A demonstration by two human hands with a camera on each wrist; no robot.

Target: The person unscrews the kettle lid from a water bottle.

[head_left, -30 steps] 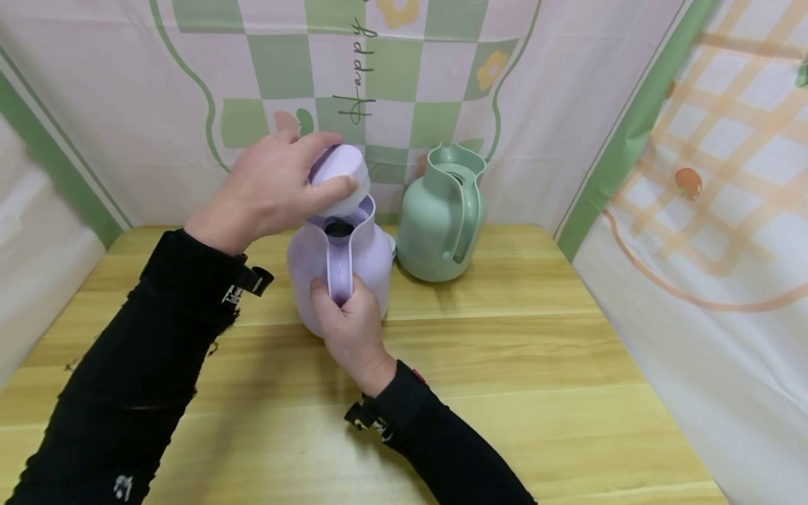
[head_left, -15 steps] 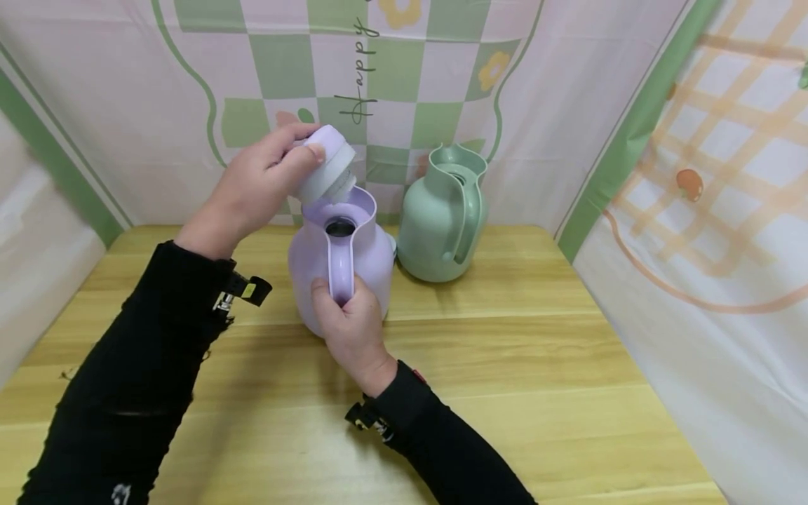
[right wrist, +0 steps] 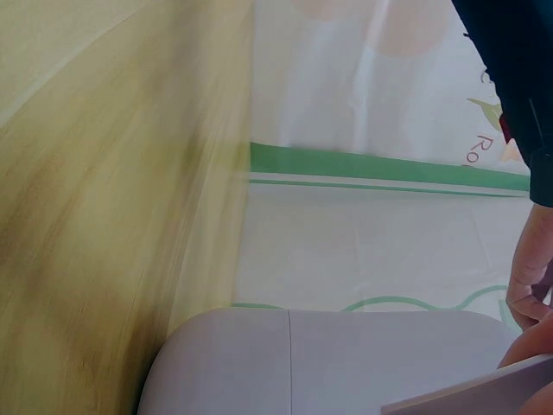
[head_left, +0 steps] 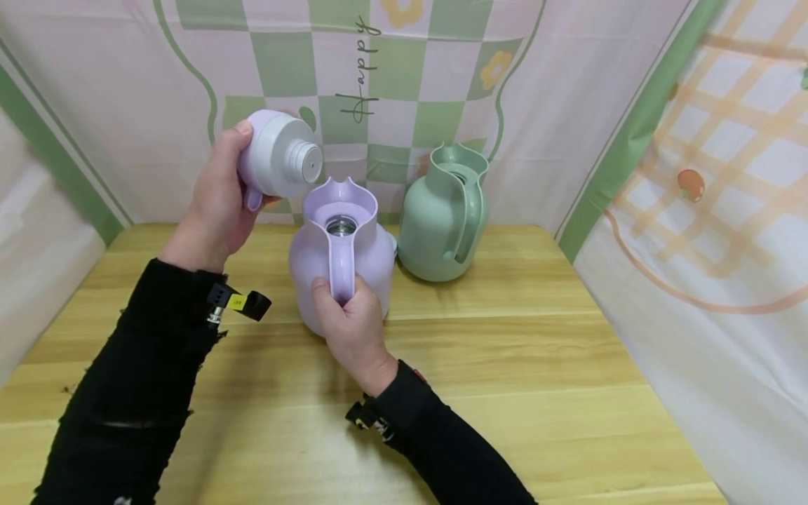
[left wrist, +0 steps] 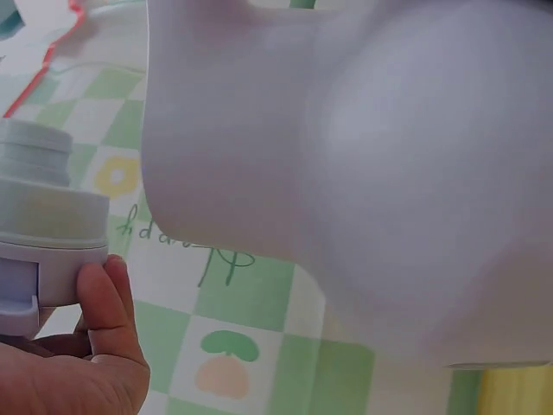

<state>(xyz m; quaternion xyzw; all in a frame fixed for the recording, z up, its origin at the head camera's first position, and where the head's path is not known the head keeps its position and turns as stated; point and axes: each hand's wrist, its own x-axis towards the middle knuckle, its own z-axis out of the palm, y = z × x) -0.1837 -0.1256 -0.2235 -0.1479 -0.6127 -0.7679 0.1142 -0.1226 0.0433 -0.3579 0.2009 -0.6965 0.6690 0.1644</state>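
Note:
A lilac thermos jug stands on the wooden table, its mouth uncovered and the round inner opening showing. My right hand grips the jug's handle low down. Up and to the left of the mouth, my left hand holds the jug's lilac and white stopper lid, tipped on its side with the threaded plug facing right. In the left wrist view, fingers and thumb curl round the lid, apart from the jug body. The right wrist view catches the jug's side and little of the right hand.
Behind the lilac jug to the right stands a green thermos jug with its handle toward me. A pale rounded edge shows between the jugs, mostly hidden. The wooden table ends against a patterned cloth at the back.
My left hand has lifted the lid off the lilac jug's mouth, moved it left and turned its plug sideways. The right hand keeps its hold on the handle.

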